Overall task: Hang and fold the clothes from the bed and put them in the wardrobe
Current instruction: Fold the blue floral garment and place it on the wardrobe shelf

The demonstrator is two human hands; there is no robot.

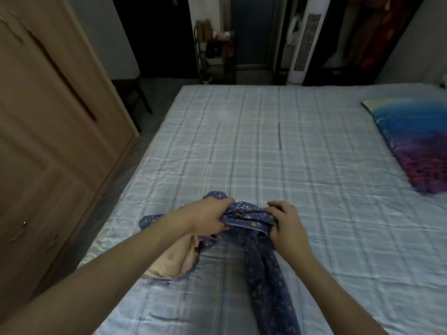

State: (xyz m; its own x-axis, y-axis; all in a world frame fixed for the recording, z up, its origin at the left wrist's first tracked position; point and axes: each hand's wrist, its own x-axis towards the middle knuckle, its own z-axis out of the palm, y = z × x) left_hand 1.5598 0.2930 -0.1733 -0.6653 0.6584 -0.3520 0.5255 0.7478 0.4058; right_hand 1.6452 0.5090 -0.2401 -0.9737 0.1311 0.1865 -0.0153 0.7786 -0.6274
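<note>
My left hand (208, 217) and right hand (286, 223) each pinch the zip edge of a blue floral garment (256, 240), bunched low on the checked bed (278, 146). Thin, limp cotton with beige lining, still unfolded; the closed wooden wardrobe (48, 131) waits, so most remains
</note>
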